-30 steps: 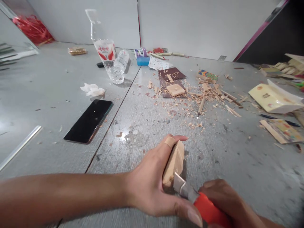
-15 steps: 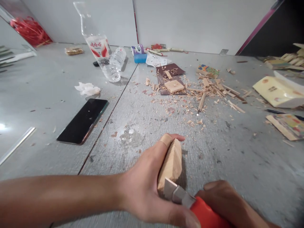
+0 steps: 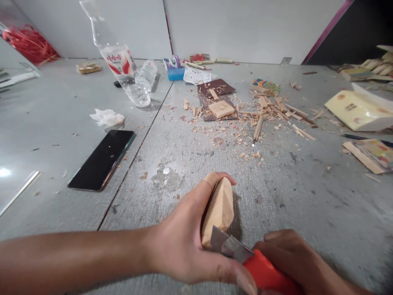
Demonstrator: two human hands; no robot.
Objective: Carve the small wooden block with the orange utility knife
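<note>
My left hand (image 3: 187, 233) is closed round a pale wood block (image 3: 219, 207) with cut, sloping faces, pressing it near the grey tabletop. A tan bandage (image 3: 211, 179) wraps its index finger, and its thumb reaches down to the red knife handle. In my right hand (image 3: 291, 250) is a utility knife (image 3: 270, 270) with a red handle and a short, wide blade. That blade lies over the block's near end, pointing up and left. Whether it bites into the wood I cannot tell. The lower part of my right hand is out of frame.
Left of the hands lie a black phone (image 3: 102, 159) and crumpled tissue (image 3: 107, 117). A plastic bottle (image 3: 118, 61) stands behind them. Wood shavings (image 3: 245, 119) surround brown sandpaper (image 3: 216, 88) and a small wood piece (image 3: 221, 109). At right sits a yellow tissue pack (image 3: 357, 108).
The view has shifted slightly, so the table objects sit a little further left. Both hands keep their holds, and the blade stays at the block's near end.
</note>
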